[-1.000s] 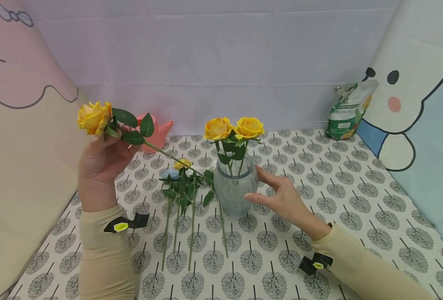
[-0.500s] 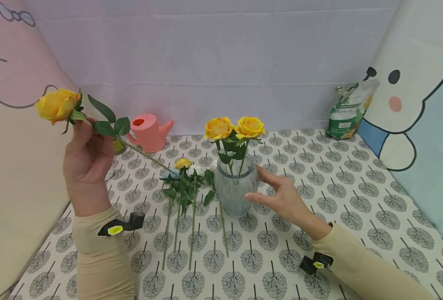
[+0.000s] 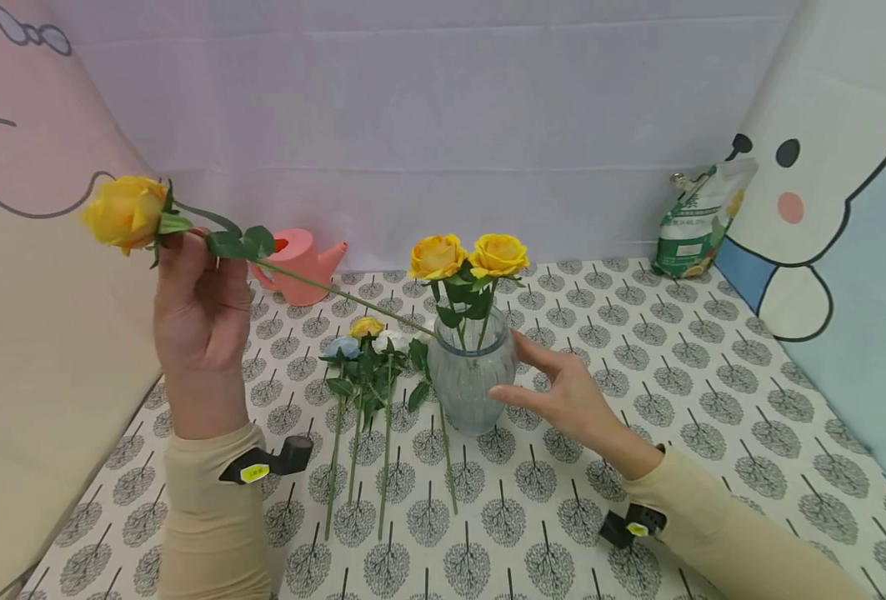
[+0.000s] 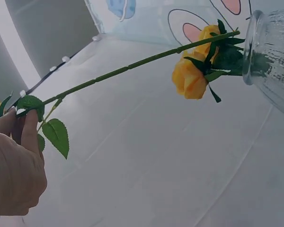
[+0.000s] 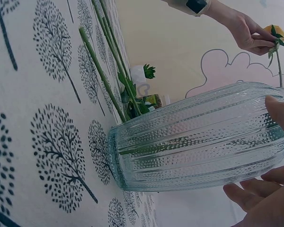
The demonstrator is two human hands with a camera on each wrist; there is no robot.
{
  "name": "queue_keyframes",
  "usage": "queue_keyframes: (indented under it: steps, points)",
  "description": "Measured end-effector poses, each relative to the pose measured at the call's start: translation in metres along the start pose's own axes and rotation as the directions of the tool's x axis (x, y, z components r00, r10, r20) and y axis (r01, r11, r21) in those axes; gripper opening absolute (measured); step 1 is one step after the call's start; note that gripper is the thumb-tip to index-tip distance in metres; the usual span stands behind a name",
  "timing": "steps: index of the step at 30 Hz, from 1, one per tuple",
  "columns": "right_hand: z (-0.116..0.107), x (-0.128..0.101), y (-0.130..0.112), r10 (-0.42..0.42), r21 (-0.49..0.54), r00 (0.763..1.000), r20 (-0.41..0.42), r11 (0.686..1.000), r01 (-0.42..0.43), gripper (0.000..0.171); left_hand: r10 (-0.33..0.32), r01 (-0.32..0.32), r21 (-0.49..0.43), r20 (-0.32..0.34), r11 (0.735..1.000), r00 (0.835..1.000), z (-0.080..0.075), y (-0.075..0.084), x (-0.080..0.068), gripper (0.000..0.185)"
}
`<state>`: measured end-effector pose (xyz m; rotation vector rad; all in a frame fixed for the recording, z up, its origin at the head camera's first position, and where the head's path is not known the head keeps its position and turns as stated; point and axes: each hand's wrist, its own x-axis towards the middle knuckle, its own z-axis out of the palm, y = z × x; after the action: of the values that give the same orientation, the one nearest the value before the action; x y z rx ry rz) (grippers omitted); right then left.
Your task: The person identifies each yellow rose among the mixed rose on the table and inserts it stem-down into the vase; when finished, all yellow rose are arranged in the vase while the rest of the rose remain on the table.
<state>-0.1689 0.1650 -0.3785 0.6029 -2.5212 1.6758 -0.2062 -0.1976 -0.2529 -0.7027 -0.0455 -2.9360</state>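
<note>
My left hand (image 3: pixel 191 250) pinches a long-stemmed yellow rose (image 3: pixel 123 212) just below its bloom, raised at the left. Its green stem (image 3: pixel 337 293) slants down to the right, and its tip reaches the rim of a ribbed glass vase (image 3: pixel 471 379). Two yellow roses (image 3: pixel 467 254) stand in that vase. My right hand (image 3: pixel 555 387) rests with straight fingers against the vase's right side. In the left wrist view my left hand (image 4: pixel 14 165) holds the stem (image 4: pixel 132 64), which runs to the vase (image 4: pixel 272 61). In the right wrist view my fingers (image 5: pixel 260 198) lie along the vase (image 5: pixel 203 137).
Several loose flowers (image 3: pixel 367 375) lie on the tree-patterned cloth (image 3: pixel 675 375) left of the vase. A pink watering can (image 3: pixel 300 262) stands behind them. A green and white bag (image 3: pixel 698 221) leans at the back right. Cartoon panels wall in both sides.
My left hand lifted the rose up and to the left, then swung its stem tip right to the vase rim. The right hand and the vase stayed put.
</note>
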Motion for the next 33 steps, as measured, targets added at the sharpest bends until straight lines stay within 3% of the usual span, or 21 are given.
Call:
queue_keyframes:
  steps: [6, 13, 20, 28, 33]
  points:
    - [0.0, 0.0, 0.0, -0.004, 0.009, 1.0, 0.001, 1.0, 0.004, 0.086, 0.038, -0.04, 0.155, 0.015, 0.987, 0.999, -0.001, -0.019, -0.005, 0.019]
    - [0.0, 0.0, 0.001, -0.01, 0.017, 1.0, 0.002, 1.0, 0.01, 0.086, 0.129, -0.142, 0.356, 0.062, 0.923, 0.99, 0.005, -0.033, -0.019, 0.026]
    - [0.0, 0.0, 0.001, -0.013, 0.011, 1.0, 0.003, 1.0, 0.013, 0.087, 0.17, -0.213, 0.437, 0.134, 0.874, 0.976, 0.011, -0.042, -0.029, 0.038]
    - [0.001, 0.0, 0.001, -0.005, 0.021, 1.0, 0.001, 1.0, 0.005, 0.087, 0.139, -0.236, 0.501, 0.224, 0.833, 0.965, 0.009, -0.054, -0.031, 0.038]
    - [0.001, 0.0, 0.0, 0.008, 0.019, 1.0, 0.007, 1.0, -0.008, 0.088, 0.117, -0.207, 0.496, 0.207, 0.843, 0.971, 0.005, -0.059, -0.032, 0.041]
